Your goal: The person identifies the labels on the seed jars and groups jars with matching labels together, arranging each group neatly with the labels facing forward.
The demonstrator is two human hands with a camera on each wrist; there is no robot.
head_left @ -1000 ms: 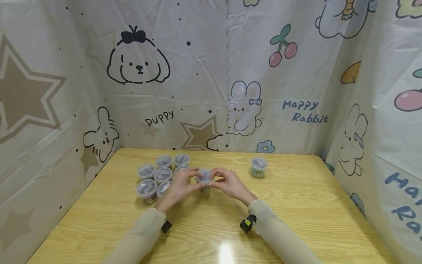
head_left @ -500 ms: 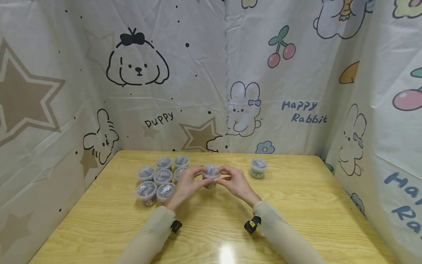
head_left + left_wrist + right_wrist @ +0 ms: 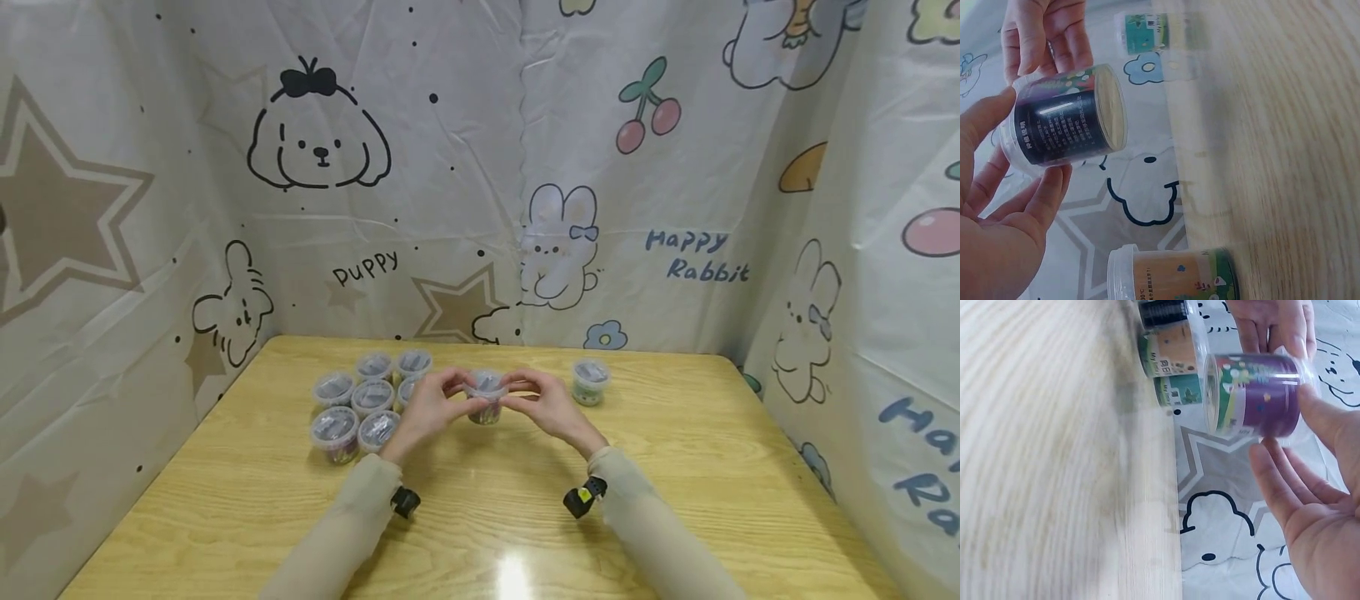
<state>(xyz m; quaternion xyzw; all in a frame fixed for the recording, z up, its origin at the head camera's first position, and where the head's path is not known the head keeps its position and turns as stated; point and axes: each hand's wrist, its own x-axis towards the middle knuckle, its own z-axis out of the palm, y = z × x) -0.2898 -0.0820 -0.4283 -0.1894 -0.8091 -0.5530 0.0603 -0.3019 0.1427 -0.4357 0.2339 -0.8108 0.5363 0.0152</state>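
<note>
Between both hands is a small clear plastic tub (image 3: 486, 410) with a translucent lid, raised off the tabletop. My left hand (image 3: 431, 408) pinches its left side near the lid, thumb towards me. Opposite it, my right hand (image 3: 549, 408) grips the right side in the same way. The tub's label looks purple in the right wrist view, with a dark panel of small print (image 3: 1054, 128) in the left wrist view. A cluster of similar lidded tubs (image 3: 372, 398) stands just left of my left hand, which partly hides one of them.
A lone tub with a green label (image 3: 588, 383) stands at the back right of the wooden table (image 3: 675, 492). Printed fabric curtains (image 3: 450, 208) rise behind the table and along both sides.
Both hands have carried the tub a little to the right and slightly away from me, widening the gap from the cluster. The other tubs stay where they were.
</note>
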